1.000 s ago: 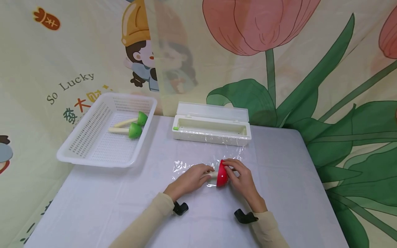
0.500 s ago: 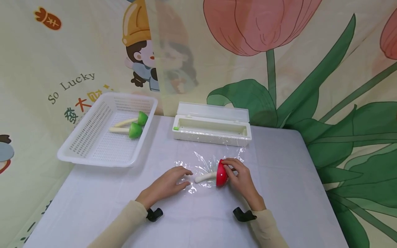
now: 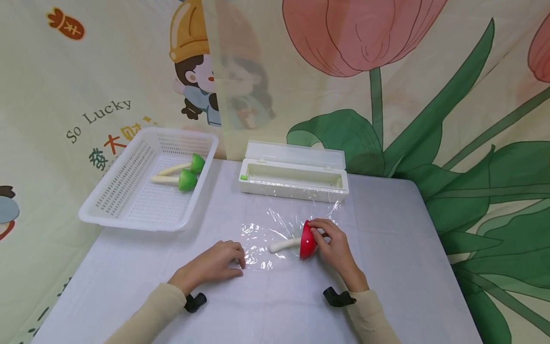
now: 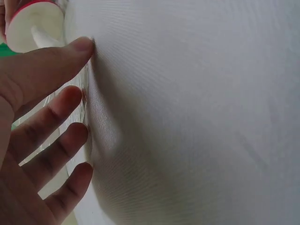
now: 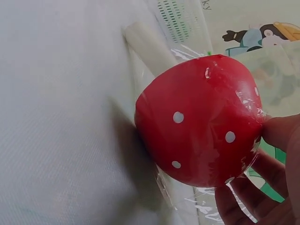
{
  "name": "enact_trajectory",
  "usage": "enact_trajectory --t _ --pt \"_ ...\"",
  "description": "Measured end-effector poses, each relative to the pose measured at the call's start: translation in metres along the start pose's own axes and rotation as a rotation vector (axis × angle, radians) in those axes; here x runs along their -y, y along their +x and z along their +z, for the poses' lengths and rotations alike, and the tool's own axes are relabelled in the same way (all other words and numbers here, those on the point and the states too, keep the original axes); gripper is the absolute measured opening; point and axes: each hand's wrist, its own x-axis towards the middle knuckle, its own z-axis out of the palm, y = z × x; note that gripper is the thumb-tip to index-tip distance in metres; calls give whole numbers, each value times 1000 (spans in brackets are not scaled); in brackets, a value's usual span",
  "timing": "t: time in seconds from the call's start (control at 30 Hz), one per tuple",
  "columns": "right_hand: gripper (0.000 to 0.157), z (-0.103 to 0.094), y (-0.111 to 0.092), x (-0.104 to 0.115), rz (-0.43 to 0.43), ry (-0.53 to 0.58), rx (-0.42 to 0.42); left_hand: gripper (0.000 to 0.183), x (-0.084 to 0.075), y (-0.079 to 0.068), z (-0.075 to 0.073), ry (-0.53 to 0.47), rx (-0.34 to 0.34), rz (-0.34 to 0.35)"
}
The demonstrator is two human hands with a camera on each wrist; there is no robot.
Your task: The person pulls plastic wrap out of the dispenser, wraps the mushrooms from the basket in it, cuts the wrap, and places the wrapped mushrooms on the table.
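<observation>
A toy mushroom (image 3: 285, 244) with a red, white-dotted cap (image 5: 201, 122) and a pale stem lies on a sheet of clear cling film (image 3: 258, 239), its stem pointing left. My right hand (image 3: 337, 248) grips the cap from the right, with thumb and fingers spread over its rounded side; some film clings to the cap there. At the film's left edge is my left hand (image 3: 215, 263). Its fingers (image 4: 70, 140) are bent and parted from the thumb, with nothing held between them, and the fingertips are right at the film and the cloth.
Behind the film stands a long white cling film box (image 3: 294, 191) with its clear lid raised and film coming over its front. A white mesh basket (image 3: 133, 224) at the back left holds two green-capped toy mushrooms (image 3: 187, 180). A patterned cloth backdrop (image 3: 258, 48) hangs behind the table.
My left hand has let go of the mushroom's stem and moved left and nearer to me, to the film's left edge. My right hand has stayed on the cap.
</observation>
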Motion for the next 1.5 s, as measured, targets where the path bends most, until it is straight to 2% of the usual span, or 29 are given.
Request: enact_trajectory --t 0.33,0.47,0.6,0.73,0.87,0.97,1.07,1.27,1.4,1.5 --pt "27 -1 2 2 30 18 17 11 -2 9 1 178 -63 69" --pt "27 -1 2 4 42 19 33 9 -4 12 -4 145 -78 57" --pt "27 0 3 6 48 11 39 9 -5 17 -16 86 -110 44" --pt "27 0 3 7 46 7 36 8 -5 26 -28 77 -170 44" --pt "26 0 4 7 43 8 37 7 -4 40 -34 86 -237 26" --pt "26 0 4 7 45 8 41 5 -4 53 -33 87 -276 -21" --pt "26 0 5 8 57 -1 50 1 -4 65 -31 98 -310 -97" --pt "26 1 7 8 114 -14 65 6 -2 84 -24 158 -364 -303" --pt "25 0 8 9 141 -12 71 6 1 92 -18 88 -337 -411" --pt "24 1 9 8 150 -14 74 7 2 98 -12 -22 -320 -430"
